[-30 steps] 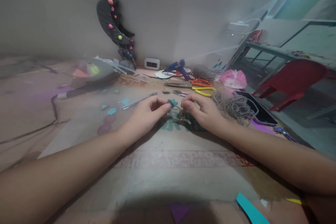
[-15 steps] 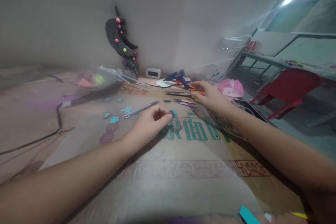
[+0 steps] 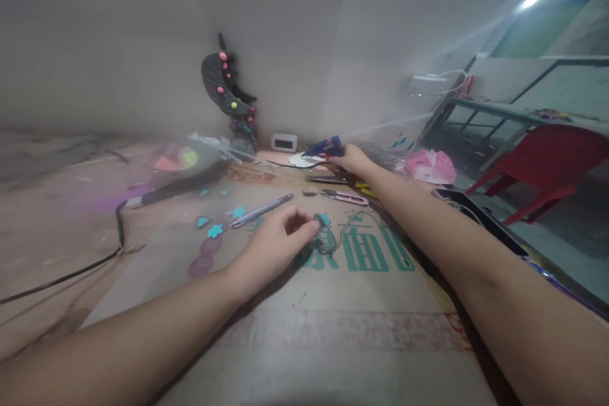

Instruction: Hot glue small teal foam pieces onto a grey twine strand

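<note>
The left hand (image 3: 278,244) pinches a small dark twine-wrapped piece (image 3: 318,222) between its fingers, low over the printed cardboard sheet (image 3: 333,304). Farther ahead, the right hand's (image 3: 351,158) fingers are clenched around the blue hot-glue gun (image 3: 322,147).

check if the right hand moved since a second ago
Yes: the right hand went forward, from the twine piece at the left hand to the blue glue gun.

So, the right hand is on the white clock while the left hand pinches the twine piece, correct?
Not quite: in the head view the right hand is on the blue glue gun; the left hand does pinch the twine piece.
</note>
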